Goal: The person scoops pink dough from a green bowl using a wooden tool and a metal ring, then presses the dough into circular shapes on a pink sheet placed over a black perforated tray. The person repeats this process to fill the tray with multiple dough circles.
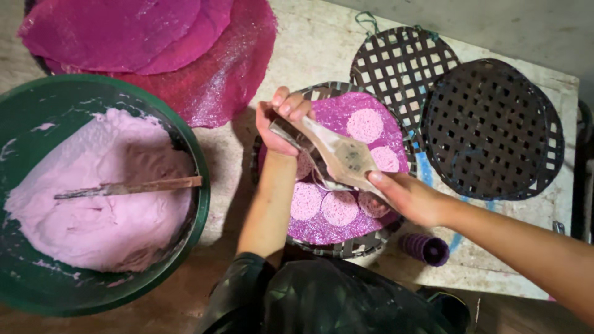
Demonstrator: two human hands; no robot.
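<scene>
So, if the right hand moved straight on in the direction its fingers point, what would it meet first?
Most likely the left hand: the right hand points up-left along the piping bag that both hands hold. Depth is unclear.

Dim, warm light — perhaps slight blur

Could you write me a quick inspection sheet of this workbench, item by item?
Surface: worn, stained table.
Job's things: woven tray carrying a purple sheet with pale pink discs; both hands hold a flat piece over it.
Clutter: green basin of pink paste with a stick; stacked magenta sheets; two bare woven trays; purple ribbed roller.
Hands: left hand grips the piece's far end, right hand its near end, fingers closed.
Cables: nothing seen.
Surroundings: dark clothing at the bottom edge; dim beyond.
</scene>
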